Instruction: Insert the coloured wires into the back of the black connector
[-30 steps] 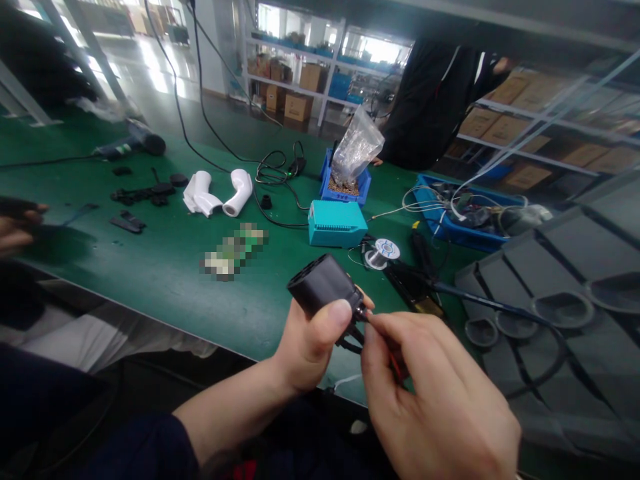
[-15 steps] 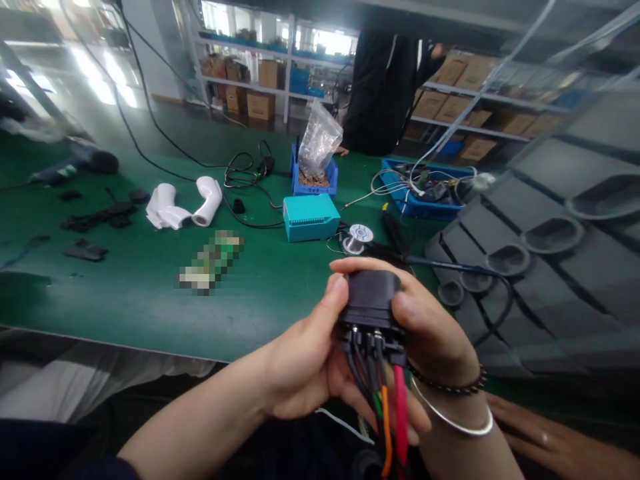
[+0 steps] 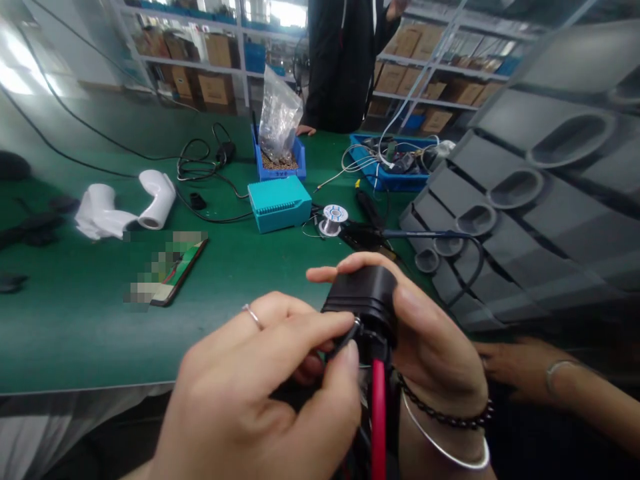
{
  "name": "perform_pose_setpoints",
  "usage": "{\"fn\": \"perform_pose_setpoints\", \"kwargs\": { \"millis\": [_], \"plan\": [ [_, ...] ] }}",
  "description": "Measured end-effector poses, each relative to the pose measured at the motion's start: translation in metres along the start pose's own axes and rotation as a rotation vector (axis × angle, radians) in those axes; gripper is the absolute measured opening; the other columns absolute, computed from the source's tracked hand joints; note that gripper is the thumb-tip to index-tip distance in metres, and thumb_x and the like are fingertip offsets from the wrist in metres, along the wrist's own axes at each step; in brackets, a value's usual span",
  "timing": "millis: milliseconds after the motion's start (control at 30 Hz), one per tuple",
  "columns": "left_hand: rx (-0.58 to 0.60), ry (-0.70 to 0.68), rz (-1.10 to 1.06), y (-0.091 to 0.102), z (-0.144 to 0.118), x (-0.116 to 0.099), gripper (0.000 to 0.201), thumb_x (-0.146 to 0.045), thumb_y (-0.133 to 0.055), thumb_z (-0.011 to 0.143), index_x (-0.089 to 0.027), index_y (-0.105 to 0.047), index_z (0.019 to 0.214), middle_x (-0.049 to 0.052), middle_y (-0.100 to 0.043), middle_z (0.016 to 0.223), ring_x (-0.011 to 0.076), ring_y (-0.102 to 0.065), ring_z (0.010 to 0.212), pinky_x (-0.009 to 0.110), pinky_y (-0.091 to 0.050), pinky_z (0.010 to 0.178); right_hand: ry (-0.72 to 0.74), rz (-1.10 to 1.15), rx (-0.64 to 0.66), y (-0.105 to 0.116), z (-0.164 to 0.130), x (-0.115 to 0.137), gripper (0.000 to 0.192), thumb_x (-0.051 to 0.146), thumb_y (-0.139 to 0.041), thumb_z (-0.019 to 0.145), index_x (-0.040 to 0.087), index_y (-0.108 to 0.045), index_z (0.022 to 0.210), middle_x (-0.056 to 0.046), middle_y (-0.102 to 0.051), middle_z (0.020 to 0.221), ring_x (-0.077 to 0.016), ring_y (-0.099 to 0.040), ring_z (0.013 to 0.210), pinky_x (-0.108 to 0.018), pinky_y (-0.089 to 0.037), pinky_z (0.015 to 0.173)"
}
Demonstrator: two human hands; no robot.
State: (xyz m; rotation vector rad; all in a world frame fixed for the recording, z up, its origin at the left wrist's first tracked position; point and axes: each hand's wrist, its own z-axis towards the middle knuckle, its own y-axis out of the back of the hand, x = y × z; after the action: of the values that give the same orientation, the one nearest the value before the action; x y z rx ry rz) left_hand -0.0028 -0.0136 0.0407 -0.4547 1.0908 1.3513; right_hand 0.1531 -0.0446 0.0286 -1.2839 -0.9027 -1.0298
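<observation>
Black connector housing (image 3: 361, 297) sits near, above the desk (image 3: 75, 327) edge, clasped by the right hand (image 3: 430, 340). Since a moment ago the left hand (image 3: 260, 393) has swung over, now pinching a dark wire (image 3: 345, 339) (beside the red wire (image 3: 379, 413)) at its base.

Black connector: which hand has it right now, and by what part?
The right hand grips the black connector around its body; the left hand pinches a thin dark wire at its base.
</observation>
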Motion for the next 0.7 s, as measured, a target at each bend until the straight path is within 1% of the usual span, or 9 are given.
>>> {"fn": "perform_pose_setpoints", "kwargs": {
  "millis": [33, 67, 133, 200, 233, 333, 467, 633, 700],
  "plan": [
    [-0.013, 0.002, 0.024, 0.001, -0.001, 0.002, 0.014, -0.022, -0.067, 0.075, -0.03, -0.074, 0.085, -0.003, -0.068, 0.069, 0.0126, -0.057, 0.054, 0.022, -0.044, 0.051, -0.017, 0.034, 0.093, 0.005, 0.001, -0.003, 0.037, 0.043, -0.063, 0.082, 0.025, -0.054, 0.114, -0.006, -0.06, 0.117, -0.017, -0.063, 0.089, -0.03, -0.053, 0.073],
    [-0.023, 0.005, 0.045, 0.003, -0.001, 0.004, 0.011, -0.024, -0.067, 0.075, -0.029, -0.074, 0.083, -0.003, -0.068, 0.068, 0.0124, -0.058, 0.054, 0.022, -0.045, 0.051, -0.017, 0.069, 0.153, 0.009, 0.002, -0.008, 0.045, 0.043, -0.069, 0.078, 0.026, -0.052, 0.116, -0.005, -0.059, 0.116, -0.0165, -0.062, 0.09, -0.029, -0.052, 0.075],
    [-0.036, 0.026, 0.088, 0.005, -0.002, 0.007, 0.007, -0.027, -0.067, 0.077, -0.028, -0.073, 0.079, -0.003, -0.069, 0.068, 0.0124, -0.059, 0.055, 0.022, -0.045, 0.051, 0.013, 0.131, 0.182, 0.014, 0.005, -0.018, 0.052, 0.043, -0.077, 0.069, 0.027, -0.053, 0.112, -0.001, -0.059, 0.106, -0.0136, -0.061, 0.084, -0.025, -0.05, 0.073],
    [-0.035, 0.025, 0.135, 0.006, -0.002, 0.008, 0.006, -0.026, -0.066, 0.077, -0.027, -0.072, 0.077, -0.004, -0.069, 0.068, 0.0119, -0.06, 0.054, 0.021, -0.046, 0.05, 0.047, 0.164, 0.148, 0.013, 0.007, -0.028, 0.053, 0.049, -0.08, 0.063, 0.025, -0.054, 0.102, 0.001, -0.057, 0.096, -0.011, -0.058, 0.077, -0.021, -0.048, 0.069],
    [-0.026, 0.014, 0.162, 0.007, -0.002, 0.009, 0.006, -0.025, -0.065, 0.077, -0.027, -0.071, 0.076, -0.005, -0.069, 0.068, 0.0111, -0.06, 0.054, 0.02, -0.046, 0.05, 0.054, 0.162, 0.125, 0.012, 0.006, -0.032, 0.053, 0.053, -0.079, 0.062, 0.025, -0.054, 0.1, 0.001, -0.056, 0.094, -0.0107, -0.056, 0.075, -0.02, -0.047, 0.067],
    [0.028, -0.056, 0.223, 0.013, 0.0, 0.01, 0.011, -0.017, -0.063, 0.077, -0.026, -0.069, 0.079, -0.008, -0.068, 0.067, 0.0076, -0.059, 0.052, 0.016, -0.047, 0.051, 0.032, 0.108, 0.056, 0.004, 0.001, -0.036, 0.053, 0.063, -0.07, 0.067, 0.027, -0.052, 0.101, -0.001, -0.054, 0.099, -0.0123, -0.054, 0.077, -0.022, -0.048, 0.067],
    [0.111, -0.118, 0.232, 0.022, 0.003, 0.013, 0.013, -0.015, -0.063, 0.077, -0.026, -0.068, 0.081, -0.008, -0.066, 0.065, 0.0056, -0.059, 0.052, 0.012, -0.045, 0.048, -0.016, 0.046, -0.014, -0.002, -0.007, -0.033, 0.048, 0.062, -0.065, 0.074, 0.027, -0.053, 0.105, -0.002, -0.053, 0.099, -0.013, -0.052, 0.079, -0.02, -0.046, 0.063],
    [0.177, -0.169, 0.247, 0.029, 0.004, 0.019, 0.013, -0.016, -0.06, 0.079, -0.025, -0.067, 0.085, -0.007, -0.066, 0.064, 0.0062, -0.059, 0.052, 0.013, -0.046, 0.047, -0.019, 0.001, -0.01, -0.005, -0.01, -0.028, 0.045, 0.06, -0.065, 0.075, 0.026, -0.054, 0.103, -0.001, -0.053, 0.093, -0.0113, -0.048, 0.074, -0.02, -0.043, 0.064],
    [0.207, -0.201, 0.278, 0.03, 0.003, 0.02, 0.014, -0.016, -0.057, 0.081, -0.026, -0.065, 0.087, -0.007, -0.065, 0.063, 0.0063, -0.059, 0.051, 0.014, -0.046, 0.047, -0.033, -0.011, -0.035, -0.007, -0.01, -0.028, 0.046, 0.061, -0.066, 0.073, 0.026, -0.054, 0.102, 0.0, -0.052, 0.092, -0.0116, -0.047, 0.074, -0.02, -0.042, 0.063]
  ]
}}
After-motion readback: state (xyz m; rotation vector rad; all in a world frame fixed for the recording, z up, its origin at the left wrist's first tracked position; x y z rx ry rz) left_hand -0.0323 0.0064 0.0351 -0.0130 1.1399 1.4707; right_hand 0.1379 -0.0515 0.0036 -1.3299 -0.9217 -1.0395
